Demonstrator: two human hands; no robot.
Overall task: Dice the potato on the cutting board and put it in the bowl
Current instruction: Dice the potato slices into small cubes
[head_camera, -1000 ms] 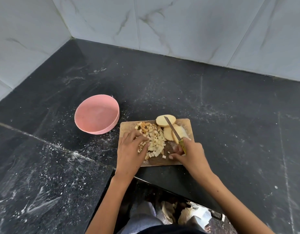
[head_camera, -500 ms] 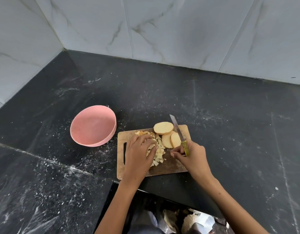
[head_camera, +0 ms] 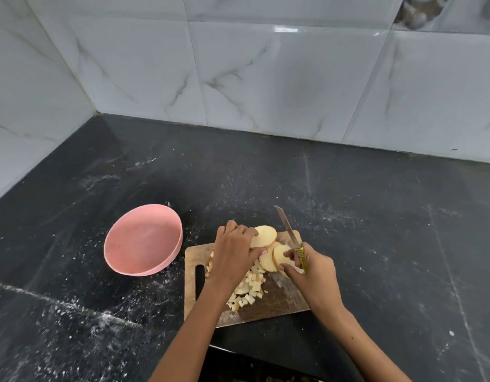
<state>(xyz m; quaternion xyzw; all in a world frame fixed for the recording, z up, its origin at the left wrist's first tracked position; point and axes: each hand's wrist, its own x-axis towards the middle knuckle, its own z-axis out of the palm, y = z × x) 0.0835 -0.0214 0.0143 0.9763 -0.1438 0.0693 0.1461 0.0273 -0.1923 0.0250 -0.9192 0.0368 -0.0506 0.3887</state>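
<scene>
A wooden cutting board (head_camera: 268,304) lies on the black counter. On it sits a heap of small potato cubes (head_camera: 249,288) and, at the far end, a few thick round potato slices (head_camera: 266,235). My left hand (head_camera: 233,255) reaches over the cubes and its fingers touch the slices. My right hand (head_camera: 311,271) grips a knife (head_camera: 289,230) by its yellow-green handle, blade pointing away and up, and its fingertips also touch a slice (head_camera: 281,256). The pink bowl (head_camera: 143,239) stands empty to the left of the board.
White marble-look tiles form the wall behind and to the left. The dark counter (head_camera: 376,244) is dusted with white specks. Its front edge cuts in just below the board, with a dark gap beneath.
My left hand left the cube heap and moved forward onto the slices. My right hand with the knife shifted toward the slices, blade lifted. The camera tilted up, showing more wall.
</scene>
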